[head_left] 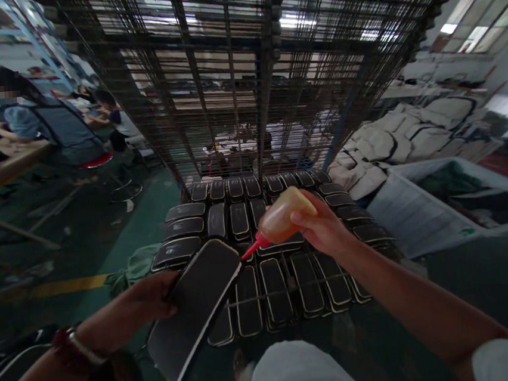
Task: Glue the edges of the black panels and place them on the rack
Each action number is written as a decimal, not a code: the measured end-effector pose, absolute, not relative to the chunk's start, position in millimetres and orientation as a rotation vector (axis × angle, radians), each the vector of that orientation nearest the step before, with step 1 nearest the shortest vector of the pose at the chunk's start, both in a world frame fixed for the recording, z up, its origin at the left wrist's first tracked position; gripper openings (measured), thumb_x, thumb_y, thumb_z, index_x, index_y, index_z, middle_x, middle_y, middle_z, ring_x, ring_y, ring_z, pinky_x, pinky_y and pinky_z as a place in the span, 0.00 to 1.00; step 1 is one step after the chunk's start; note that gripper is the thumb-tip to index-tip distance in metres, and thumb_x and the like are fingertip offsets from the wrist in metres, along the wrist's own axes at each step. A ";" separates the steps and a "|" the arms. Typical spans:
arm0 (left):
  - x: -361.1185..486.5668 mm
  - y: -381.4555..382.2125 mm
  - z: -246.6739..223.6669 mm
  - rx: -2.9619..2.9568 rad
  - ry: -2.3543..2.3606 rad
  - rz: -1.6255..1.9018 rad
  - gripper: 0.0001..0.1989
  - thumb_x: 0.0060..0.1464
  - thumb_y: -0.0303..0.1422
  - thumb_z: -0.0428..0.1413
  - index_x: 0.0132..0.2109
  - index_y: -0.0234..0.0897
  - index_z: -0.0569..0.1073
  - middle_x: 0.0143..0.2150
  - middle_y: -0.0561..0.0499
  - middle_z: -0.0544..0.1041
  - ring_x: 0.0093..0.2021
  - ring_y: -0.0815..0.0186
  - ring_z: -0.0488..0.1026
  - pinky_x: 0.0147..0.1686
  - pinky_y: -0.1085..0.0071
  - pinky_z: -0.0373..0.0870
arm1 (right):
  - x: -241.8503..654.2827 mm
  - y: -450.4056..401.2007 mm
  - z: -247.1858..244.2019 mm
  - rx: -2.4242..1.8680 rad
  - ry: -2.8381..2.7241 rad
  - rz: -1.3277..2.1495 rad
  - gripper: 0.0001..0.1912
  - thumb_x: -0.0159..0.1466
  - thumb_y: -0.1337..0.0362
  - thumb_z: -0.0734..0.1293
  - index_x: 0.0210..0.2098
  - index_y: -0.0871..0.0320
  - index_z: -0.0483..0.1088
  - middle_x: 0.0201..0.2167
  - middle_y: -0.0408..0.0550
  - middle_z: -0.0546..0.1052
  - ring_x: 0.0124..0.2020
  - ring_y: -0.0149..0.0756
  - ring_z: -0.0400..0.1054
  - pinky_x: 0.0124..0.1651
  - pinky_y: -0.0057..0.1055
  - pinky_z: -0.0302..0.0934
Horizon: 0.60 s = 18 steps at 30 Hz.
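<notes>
My left hand (156, 298) grips the left edge of a dark, rounded rectangular panel (197, 304) with a pale rim, held tilted in front of me. In my right hand (317, 223) is a translucent squeeze bottle (281, 218) with amber liquid and a red nozzle, tipped down to the left. The nozzle tip is at the panel's upper right corner; whether it touches cannot be made out. Behind and below lie rows of similar dark panels (275, 290) with pale edges, some of them hidden by my hands and the bottle.
A tall wire rack (265, 81) stands behind the rows. To the right are a white bin (417, 210) with dark cloth and a heap of pale padded pieces (392, 135). At left a seated person (59, 125) works at a table (9, 172). Green cloth (139, 264) lies on the floor.
</notes>
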<state>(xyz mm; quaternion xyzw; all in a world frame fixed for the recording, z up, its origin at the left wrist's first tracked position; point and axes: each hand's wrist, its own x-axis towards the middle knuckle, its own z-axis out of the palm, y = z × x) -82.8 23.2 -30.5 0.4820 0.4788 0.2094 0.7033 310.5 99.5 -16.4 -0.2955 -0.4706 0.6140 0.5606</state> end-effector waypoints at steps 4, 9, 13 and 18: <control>-75.9 23.8 -30.2 1.031 1.015 0.473 0.23 0.54 0.33 0.70 0.58 0.52 0.87 0.55 0.47 0.89 0.53 0.44 0.85 0.58 0.51 0.77 | 306.4 95.5 -24.3 -0.697 -1.000 1.421 0.26 0.54 0.50 0.87 0.47 0.50 0.80 0.41 0.45 0.84 0.45 0.46 0.79 0.50 0.42 0.75; -72.1 25.6 -34.6 1.010 1.039 0.531 0.21 0.51 0.32 0.71 0.53 0.53 0.88 0.51 0.51 0.90 0.51 0.46 0.85 0.56 0.51 0.78 | 301.2 94.5 -35.9 -0.711 -0.894 1.356 0.24 0.54 0.52 0.87 0.45 0.51 0.81 0.39 0.43 0.84 0.41 0.41 0.78 0.45 0.34 0.74; -72.7 25.9 -40.4 0.991 1.041 0.548 0.20 0.51 0.34 0.71 0.52 0.53 0.89 0.52 0.51 0.90 0.52 0.44 0.85 0.53 0.53 0.80 | 298.8 89.3 -45.9 -0.731 -0.833 1.375 0.21 0.54 0.53 0.87 0.42 0.50 0.81 0.38 0.42 0.84 0.38 0.40 0.78 0.42 0.34 0.75; -69.6 27.3 -42.1 0.918 1.060 0.601 0.20 0.48 0.31 0.73 0.50 0.50 0.90 0.50 0.48 0.90 0.48 0.46 0.85 0.51 0.55 0.80 | 291.1 85.7 -52.3 -0.759 -0.686 1.332 0.21 0.54 0.54 0.87 0.41 0.52 0.80 0.39 0.45 0.84 0.40 0.43 0.79 0.40 0.36 0.76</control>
